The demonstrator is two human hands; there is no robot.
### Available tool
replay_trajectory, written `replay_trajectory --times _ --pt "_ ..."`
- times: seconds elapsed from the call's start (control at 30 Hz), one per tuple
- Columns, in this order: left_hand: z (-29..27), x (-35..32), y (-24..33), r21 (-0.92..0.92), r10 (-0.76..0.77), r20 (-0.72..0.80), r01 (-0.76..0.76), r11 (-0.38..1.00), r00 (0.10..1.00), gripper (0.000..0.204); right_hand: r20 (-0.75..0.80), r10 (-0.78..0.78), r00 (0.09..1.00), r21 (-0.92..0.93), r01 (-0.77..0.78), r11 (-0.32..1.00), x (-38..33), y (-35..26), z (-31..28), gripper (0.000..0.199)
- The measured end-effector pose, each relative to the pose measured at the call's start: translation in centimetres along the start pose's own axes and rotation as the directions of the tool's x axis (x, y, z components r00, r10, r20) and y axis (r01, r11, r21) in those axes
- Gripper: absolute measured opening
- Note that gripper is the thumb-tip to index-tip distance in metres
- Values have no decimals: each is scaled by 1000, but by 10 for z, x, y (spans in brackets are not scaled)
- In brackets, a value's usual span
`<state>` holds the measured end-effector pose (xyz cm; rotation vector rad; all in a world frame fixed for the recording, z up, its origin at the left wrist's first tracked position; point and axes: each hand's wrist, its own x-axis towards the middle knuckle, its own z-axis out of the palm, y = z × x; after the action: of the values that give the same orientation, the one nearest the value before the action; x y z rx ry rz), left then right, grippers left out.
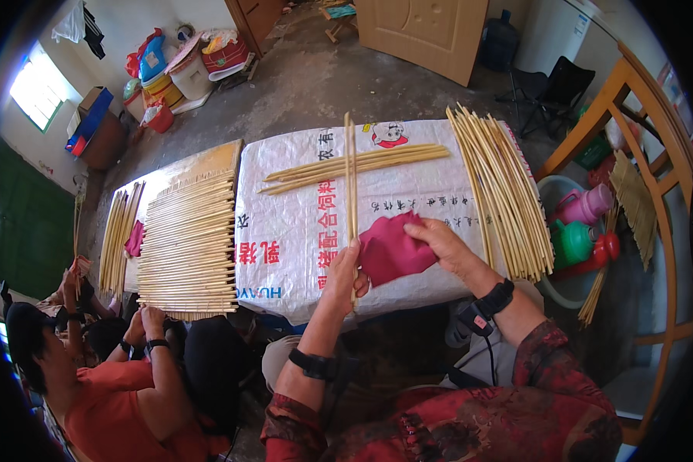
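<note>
Bamboo sticks point(349, 192), apparently two, are standing near upright over the white sheet point(277, 212). The left hand point(345, 273) is gripping them low; the right hand point(436, 245) is pinching a magenta cloth point(396, 250) just beside them. Whether cloth and sticks are touching, the inspector is not able to tell. Risks, as judged: long upper ends are standing unsupported, so loosened fingers could be letting them splay; a forward dip could be disturbing the loose sticks point(400, 159) lying crosswise beyond; rough spots, if any, could be snagging the cloth.
</note>
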<state>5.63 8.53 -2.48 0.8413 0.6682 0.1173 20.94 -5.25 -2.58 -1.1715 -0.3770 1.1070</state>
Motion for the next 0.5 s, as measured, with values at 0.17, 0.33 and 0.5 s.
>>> replay_trajectory --times 0.17,0.33,0.5 --pt "-9 4 -5 259 232 -57 -210 943 971 23 -238 -182 954 243 240 940 -1 -40 -27 25" --pt "5 -1 -6 253 183 62 -193 948 981 19 -188 -242 952 -324 173 930 6 -17 -28 27" --pt "18 -2 -8 282 180 157 -219 934 971 18 -131 -125 984 -49 119 992 5 -21 -10 30"
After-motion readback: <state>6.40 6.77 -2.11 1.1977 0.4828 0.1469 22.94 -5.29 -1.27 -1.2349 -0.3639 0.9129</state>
